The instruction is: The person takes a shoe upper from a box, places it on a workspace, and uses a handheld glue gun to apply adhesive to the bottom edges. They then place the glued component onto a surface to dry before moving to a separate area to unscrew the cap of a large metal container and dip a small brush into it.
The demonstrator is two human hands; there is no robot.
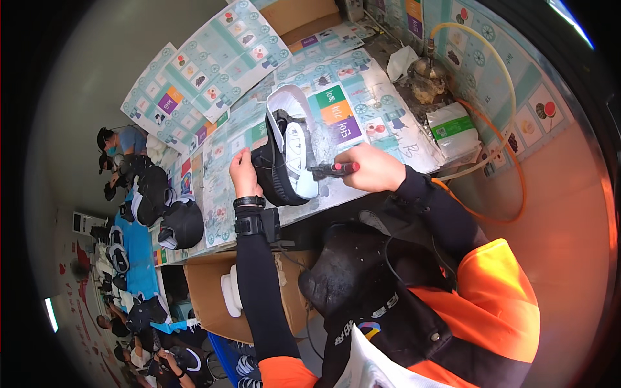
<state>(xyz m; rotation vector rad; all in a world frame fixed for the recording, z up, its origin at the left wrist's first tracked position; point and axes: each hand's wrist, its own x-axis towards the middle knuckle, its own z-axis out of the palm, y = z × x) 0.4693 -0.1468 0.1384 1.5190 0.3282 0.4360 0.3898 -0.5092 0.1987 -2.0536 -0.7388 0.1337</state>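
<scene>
A black shoe [277, 169] with a pale, patterned underside [300, 152] lies tilted on the printed sheets, with another pale shoe part [289, 98] at its far end. My left hand [244, 174] is closed on the black side of the shoe. From the right, my right hand [374, 168] grips a black-and-red hand tool [336, 169]. Its dark tip is at the shoe's near right edge; I cannot tell whether it touches. The exact kind of tool is unclear.
Black shoes [181, 223] stand to the left. A green-and-white packet [453, 132] and a crusted metal pot [425, 79] sit at right, near an orange hose [521, 187]. Below the table edge is a cardboard box [210, 291]. People work farther left.
</scene>
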